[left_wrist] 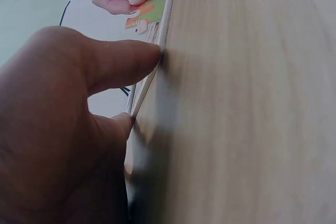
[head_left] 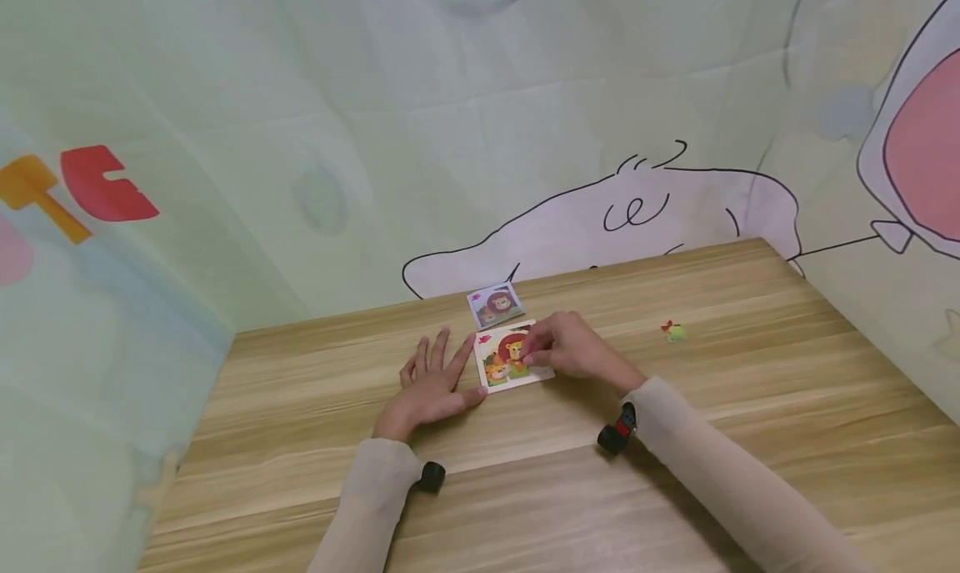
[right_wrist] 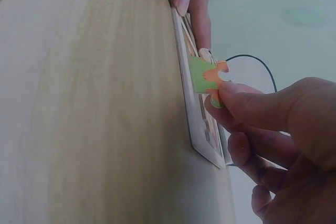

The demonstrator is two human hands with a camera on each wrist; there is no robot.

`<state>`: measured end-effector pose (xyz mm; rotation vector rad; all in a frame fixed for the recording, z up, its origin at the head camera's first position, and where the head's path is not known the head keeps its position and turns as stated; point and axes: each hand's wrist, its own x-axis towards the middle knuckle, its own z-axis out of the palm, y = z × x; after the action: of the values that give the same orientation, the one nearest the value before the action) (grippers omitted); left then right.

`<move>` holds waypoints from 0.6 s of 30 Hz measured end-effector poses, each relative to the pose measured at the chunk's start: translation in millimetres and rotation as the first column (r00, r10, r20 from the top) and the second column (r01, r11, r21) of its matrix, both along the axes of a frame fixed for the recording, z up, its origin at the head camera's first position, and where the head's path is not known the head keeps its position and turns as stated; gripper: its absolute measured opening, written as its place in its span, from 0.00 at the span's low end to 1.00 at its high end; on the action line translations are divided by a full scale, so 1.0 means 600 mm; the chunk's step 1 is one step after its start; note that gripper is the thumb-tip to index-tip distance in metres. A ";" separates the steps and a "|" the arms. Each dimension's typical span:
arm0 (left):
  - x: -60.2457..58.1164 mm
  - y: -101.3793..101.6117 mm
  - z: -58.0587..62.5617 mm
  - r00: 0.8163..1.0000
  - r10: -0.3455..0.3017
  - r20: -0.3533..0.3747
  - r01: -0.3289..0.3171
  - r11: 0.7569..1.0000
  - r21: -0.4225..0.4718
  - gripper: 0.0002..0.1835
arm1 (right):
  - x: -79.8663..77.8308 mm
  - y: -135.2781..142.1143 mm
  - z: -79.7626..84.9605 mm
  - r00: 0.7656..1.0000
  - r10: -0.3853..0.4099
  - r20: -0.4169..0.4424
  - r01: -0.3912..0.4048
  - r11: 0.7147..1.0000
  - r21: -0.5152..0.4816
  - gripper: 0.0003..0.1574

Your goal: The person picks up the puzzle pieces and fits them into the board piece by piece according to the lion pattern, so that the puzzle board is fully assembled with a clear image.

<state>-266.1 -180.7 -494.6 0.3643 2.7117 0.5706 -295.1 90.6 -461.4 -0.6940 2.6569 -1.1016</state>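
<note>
A square jigsaw board (head_left: pixel 519 385) with a white border and a lion picture lies on the table. My right hand (head_left: pixel 573 348) pinches a green and orange jigsaw piece (right_wrist: pixel 202 74) between thumb and fingers, tilted over the board's inner area. In the left wrist view that piece (left_wrist: pixel 152 11) shows a knob pointing down. My left hand (head_left: pixel 431 394) rests beside the board with fingers spread, its thumb and index finger touching the left edge. The right fingers hide part of the picture in the head view.
A matching lion picture card (head_left: pixel 495 304) lies just behind the board. Off to the right is a loose green and red jigsaw piece (head_left: pixel 675 332). The wooden table (head_left: pixel 300 406) meets a printed cloth backdrop (head_left: pixel 360 181) along its back and sides.
</note>
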 end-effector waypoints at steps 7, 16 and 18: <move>-0.002 -0.001 0.000 1.000 0.001 0.020 -0.001 1.000 -0.020 0.51 | -0.001 -0.008 -0.005 1.000 0.013 0.007 -0.013 1.000 0.010 0.03; -0.008 -0.001 -0.005 1.000 0.001 0.021 0.000 0.999 -0.041 0.51 | 0.000 -0.010 -0.006 1.000 0.006 -0.021 -0.005 0.998 0.056 0.03; -0.007 -0.001 -0.004 1.000 0.002 0.022 -0.002 0.999 -0.034 0.51 | 0.000 -0.011 -0.008 1.000 0.001 -0.021 0.001 0.998 0.062 0.03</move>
<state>-270.1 -181.4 -497.0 0.3445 2.6979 0.5247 -295.1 83.8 -466.4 -0.6981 2.6962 -1.0124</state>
